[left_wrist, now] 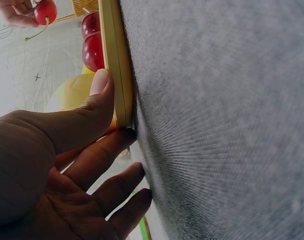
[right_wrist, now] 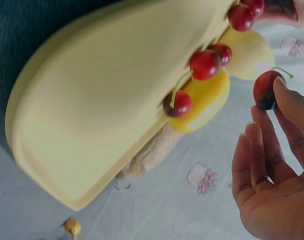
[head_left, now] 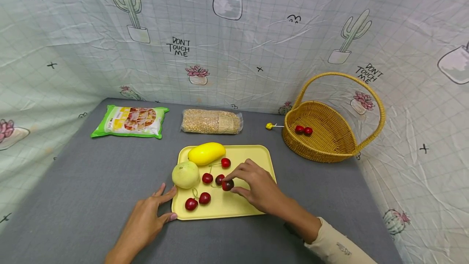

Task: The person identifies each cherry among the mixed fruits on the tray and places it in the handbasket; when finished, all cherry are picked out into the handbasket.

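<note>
Right grip (head_left: 258,184) pinches a cherry (head_left: 227,185) above the tray (head_left: 238,206) | Left grip (head_left: 148,215), loosely spread, touches the tray's left edge | Cherry likely light, firm, slippery; best held gently round its sides, clear of the stem (right_wrist: 283,70)

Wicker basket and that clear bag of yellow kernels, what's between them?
In the head view, a small yellow thing with a white stick, beside the basket.

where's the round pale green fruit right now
In the head view, the round pale green fruit sits at the left edge of the yellow tray, between the long yellow fruit and the person's left hand.
</note>
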